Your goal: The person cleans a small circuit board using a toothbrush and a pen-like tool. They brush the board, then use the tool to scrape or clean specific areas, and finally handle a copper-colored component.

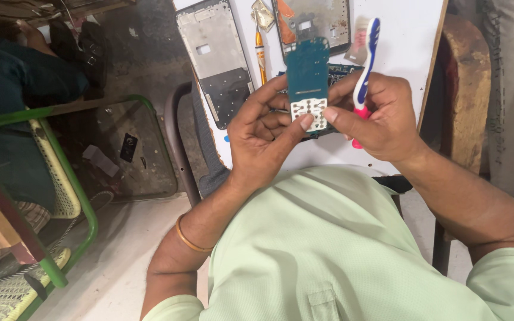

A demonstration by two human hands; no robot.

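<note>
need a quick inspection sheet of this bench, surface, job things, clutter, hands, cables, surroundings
surface: white board used as a bench top, parts spread on it
job's things: teal circuit board with a white keypad end, held upright; toothbrush, blue, white and pink
clutter: two phone frames, orange-handled screwdriver
grippers: left hand grips the board, thumb on the keypad; right hand holds the toothbrush and touches the board
cables: nothing seen
surroundings: green-framed chair, glass-topped table

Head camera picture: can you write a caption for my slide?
Left hand and right hand hold a green circuit board; the right also grips a toothbrush.
</note>
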